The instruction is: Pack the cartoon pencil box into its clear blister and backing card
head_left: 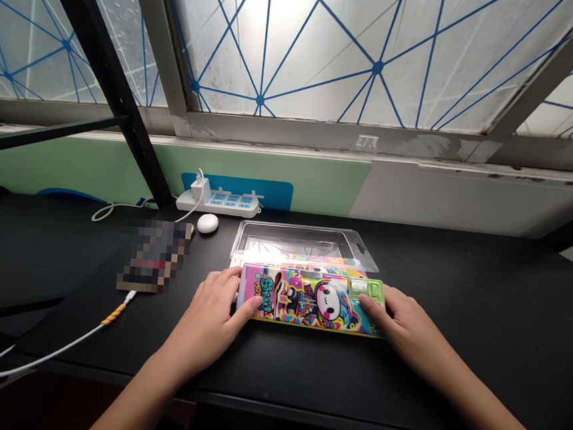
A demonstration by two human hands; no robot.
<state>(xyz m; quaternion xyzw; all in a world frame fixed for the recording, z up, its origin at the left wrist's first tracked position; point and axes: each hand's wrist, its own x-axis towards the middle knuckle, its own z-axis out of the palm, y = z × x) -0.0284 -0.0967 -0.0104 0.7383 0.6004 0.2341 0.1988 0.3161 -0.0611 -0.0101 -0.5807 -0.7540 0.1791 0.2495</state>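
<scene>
First, at the far left, a white cable (54, 352) is seen lying in a loop on the black surface (483, 312). It is plugged into a blurred flat thing (155, 257), which cannot be made out. Behind that, by the wall, a white power strip (222, 201) is laid, and a small round white case (207, 223) is set just beside it.

Next, the left hand (210, 319) is closed on the left end of the pencil case (309, 302). The fingers are tucked behind the end and the thumb is pressed on the front edge.

The pencil case is bright and full of cartoon colors. It is laid flat in the middle of the surface, near the front edge. Just behind it, a clear plastic tray (304, 242) is seen, touching it or almost touching it.

Then the right hand (406, 332) is laid on the right end, with the fingers flat on the green part. The thumb is hidden, so it cannot be told if that end is gripped.

Some things could go wrong. If the case is pushed back, the light tray could be shoved toward the power strip. If only one end is lifted, the case could be tipped and dropped. If the left arm is swung out, the cable could be caught and the blurred thing dragged.
</scene>
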